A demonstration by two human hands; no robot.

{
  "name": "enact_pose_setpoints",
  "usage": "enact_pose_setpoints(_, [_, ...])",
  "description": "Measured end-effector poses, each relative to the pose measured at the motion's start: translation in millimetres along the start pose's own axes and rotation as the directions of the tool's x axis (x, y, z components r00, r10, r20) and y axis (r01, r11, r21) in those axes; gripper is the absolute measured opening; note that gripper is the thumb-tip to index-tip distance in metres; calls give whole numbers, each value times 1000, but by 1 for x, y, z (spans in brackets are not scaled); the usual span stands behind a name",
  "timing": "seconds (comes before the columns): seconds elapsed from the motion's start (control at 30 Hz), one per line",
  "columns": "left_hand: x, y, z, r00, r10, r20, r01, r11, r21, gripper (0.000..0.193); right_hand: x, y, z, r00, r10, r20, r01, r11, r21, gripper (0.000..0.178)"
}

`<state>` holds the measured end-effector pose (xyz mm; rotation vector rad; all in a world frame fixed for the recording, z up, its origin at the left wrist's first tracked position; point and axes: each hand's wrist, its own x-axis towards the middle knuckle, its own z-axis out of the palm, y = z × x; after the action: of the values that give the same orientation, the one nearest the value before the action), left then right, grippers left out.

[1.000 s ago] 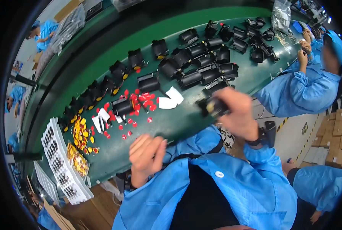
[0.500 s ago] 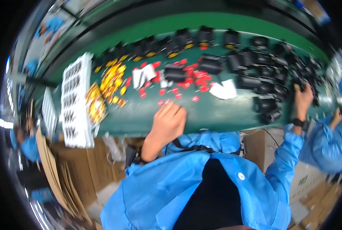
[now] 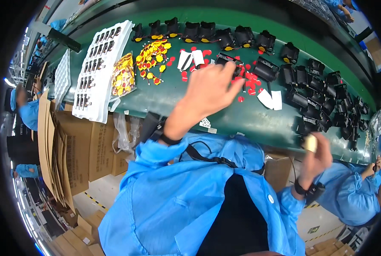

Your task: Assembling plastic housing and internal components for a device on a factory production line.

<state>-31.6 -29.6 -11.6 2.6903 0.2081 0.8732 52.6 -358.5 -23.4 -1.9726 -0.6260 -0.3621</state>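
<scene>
My left hand (image 3: 209, 87) reaches over the bench, its thumb apart from the fingers. The fingertips overlap a black plastic housing (image 3: 229, 59) lying among red round pieces (image 3: 251, 81); whether they touch it is hidden. My right hand (image 3: 319, 157) is in front of the bench's near edge, slightly blurred, with its fingers bent. A pale yellow cap-like thing (image 3: 311, 144) shows at its thumb end; it may be a finger cover. Nearest to that hand are several black housings (image 3: 306, 126) grouped on the bench's right part.
The green bench (image 3: 224, 117) carries a row of black housings (image 3: 244, 36) along its far side. At left are a white tray (image 3: 84, 70) of black parts, a bag of yellow-red pieces (image 3: 123, 77) and loose ones (image 3: 150, 59). Cardboard (image 3: 77, 158) stands below. A co-worker (image 3: 348, 187) is at right.
My left hand has moved up from the near part of the bench to the black housing. The right hand has drawn back from the black parts toward me. The view has shifted.
</scene>
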Motion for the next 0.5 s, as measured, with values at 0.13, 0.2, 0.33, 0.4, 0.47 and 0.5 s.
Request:
enact_pose_setpoints(0.13, [19,-11,53,969,-79,236,34,982,186,30,21,-31,64,935,-237,266,247,969,-6,25])
enact_pose_setpoints(0.2, [24,-19,54,972,-75,222,41,987,154,25,25,-21,84,930,-249,271,264,964,-19,28])
enact_pose_setpoints(0.33, [25,-27,7,853,-288,435,512,624,-591,12,33,-16,96,888,-109,446,165,983,-87,34])
enact_pose_setpoints(0.4, [24,-27,-5,850,-283,444,520,318,-793,11,35,-8,106,859,-136,494,274,937,-219,31])
enact_pose_setpoints(0.47, [25,-28,-7,849,-282,446,516,264,-815,12,38,-8,111,841,-93,533,259,934,-245,27])
enact_pose_setpoints(0.5, [27,-28,-6,852,-272,447,506,208,-837,13,38,-5,113,840,-96,534,259,936,-240,27])
